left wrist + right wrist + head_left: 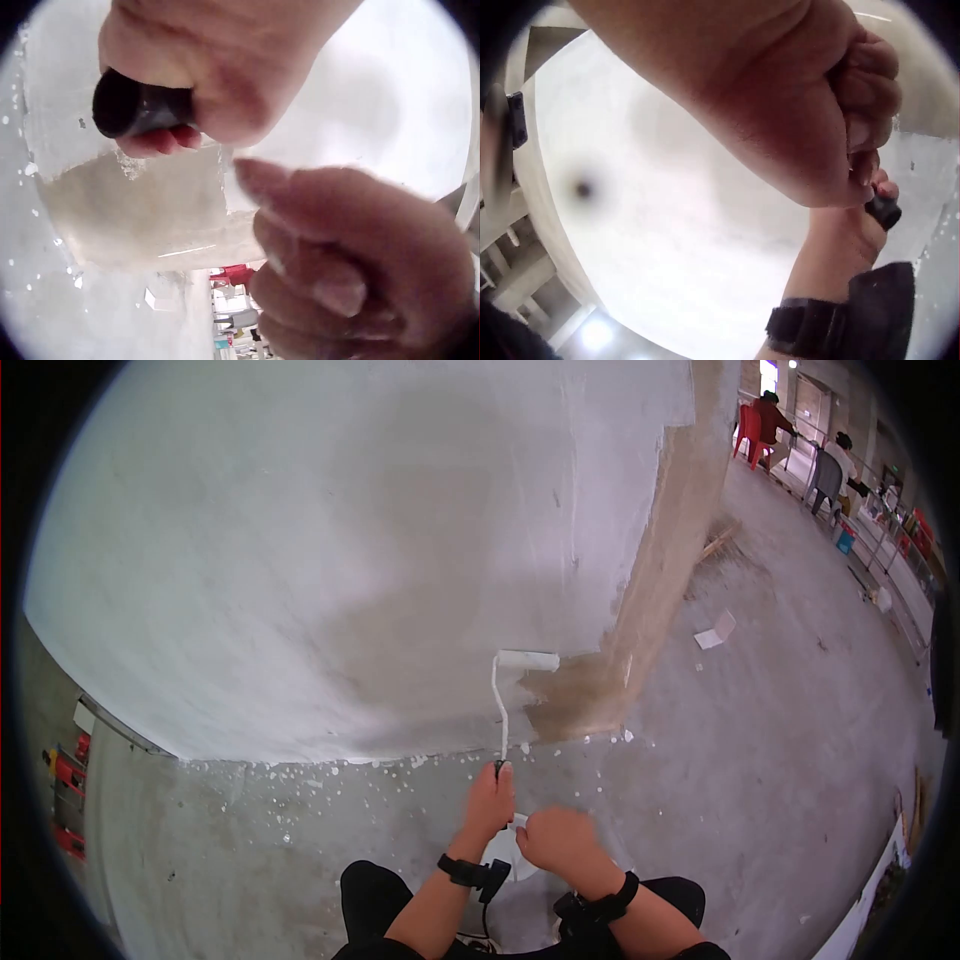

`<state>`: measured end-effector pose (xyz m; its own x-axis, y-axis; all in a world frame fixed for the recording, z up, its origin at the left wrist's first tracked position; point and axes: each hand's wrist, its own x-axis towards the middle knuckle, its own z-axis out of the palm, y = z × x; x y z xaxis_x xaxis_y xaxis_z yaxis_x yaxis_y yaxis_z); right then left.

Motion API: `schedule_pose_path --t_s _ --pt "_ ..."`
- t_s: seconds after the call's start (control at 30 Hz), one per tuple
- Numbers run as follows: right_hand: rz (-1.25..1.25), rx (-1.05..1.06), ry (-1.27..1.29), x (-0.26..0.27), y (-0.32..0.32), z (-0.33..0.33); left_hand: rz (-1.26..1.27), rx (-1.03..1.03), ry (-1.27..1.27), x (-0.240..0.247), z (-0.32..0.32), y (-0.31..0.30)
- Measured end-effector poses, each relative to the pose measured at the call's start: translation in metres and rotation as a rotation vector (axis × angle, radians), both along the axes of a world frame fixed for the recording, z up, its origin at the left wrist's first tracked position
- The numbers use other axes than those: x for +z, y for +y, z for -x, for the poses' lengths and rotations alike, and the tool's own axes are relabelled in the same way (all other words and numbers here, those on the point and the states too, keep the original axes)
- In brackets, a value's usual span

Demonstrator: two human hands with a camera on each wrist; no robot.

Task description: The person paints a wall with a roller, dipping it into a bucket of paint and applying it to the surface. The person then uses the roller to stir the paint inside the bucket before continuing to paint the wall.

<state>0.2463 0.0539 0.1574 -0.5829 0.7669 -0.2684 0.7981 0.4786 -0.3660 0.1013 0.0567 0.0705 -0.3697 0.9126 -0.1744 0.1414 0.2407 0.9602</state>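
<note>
My left hand grips the black handle of a paint roller. The roller's white sleeve lies against the wall, at the left border of a bare brown patch low by the corner. A thin whitish bent rod runs from sleeve to handle. Beside the left hand, my right hand has its fingers curled in, and no object shows in it in the wrist views. Partly hidden beneath both hands, a white round thing stands on the floor.
White splatters dot the floor along the wall's foot. A brown unpainted strip runs up the wall's right edge. Folded white card lies on the floor to the right. Two people sit far back, one on a red chair.
</note>
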Motion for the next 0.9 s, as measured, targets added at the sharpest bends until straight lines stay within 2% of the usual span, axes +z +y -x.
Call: schedule_pose_path --t_s 0.03,0.07,0.13,0.17,0.23,0.3,0.37,0.4,0.47,0.5,0.57,0.67,0.9 --pt "-0.016 0.006 0.007 -0.002 -0.001 0.0 -0.03 0.019 0.144 -0.005 -0.001 0.01" --pt "-0.006 0.015 0.045 -0.005 -0.004 0.001 -0.052 0.027 0.155 -0.009 -0.003 0.018" --pt "0.056 0.04 0.046 -0.005 -0.006 0.003 -0.283 0.043 0.315 -0.011 -0.009 0.03" --pt "0.041 0.044 0.05 -0.004 -0.006 0.003 -0.297 0.049 0.319 -0.008 -0.014 0.037" --pt "0.123 0.039 -0.015 -0.006 -0.006 -0.001 -0.274 0.064 0.08 0.021 -0.03 0.043" --pt "0.147 -0.012 0.006 -0.001 0.005 -0.007 -0.301 0.058 -0.008 0.042 -0.041 0.053" --pt "0.266 -0.223 0.174 0.027 0.02 -0.016 -0.324 0.043 -0.093 0.077 -0.052 0.058" --pt "0.261 -0.226 0.18 0.023 0.025 -0.021 -0.328 0.042 -0.183 0.107 -0.059 0.058" --pt "0.248 -0.54 0.634 0.007 0.036 -0.031 -0.334 0.039 -0.27 0.151 -0.068 0.061" --pt "0.244 -0.539 0.638 0.001 0.04 -0.033 -0.381 0.03 -0.334 0.167 -0.071 0.065" --pt "0.144 -0.697 0.822 -0.01 0.045 -0.037 -0.429 0.017 -0.395 0.198 -0.074 0.073" --pt "0.202 -0.728 0.952 -0.013 0.048 -0.038 -0.562 0.056 -0.384 0.252 -0.074 0.089" --pt "0.073 -0.691 0.938 -0.014 0.056 -0.03 -0.802 0.015 -0.47 0.39 -0.033 0.108"
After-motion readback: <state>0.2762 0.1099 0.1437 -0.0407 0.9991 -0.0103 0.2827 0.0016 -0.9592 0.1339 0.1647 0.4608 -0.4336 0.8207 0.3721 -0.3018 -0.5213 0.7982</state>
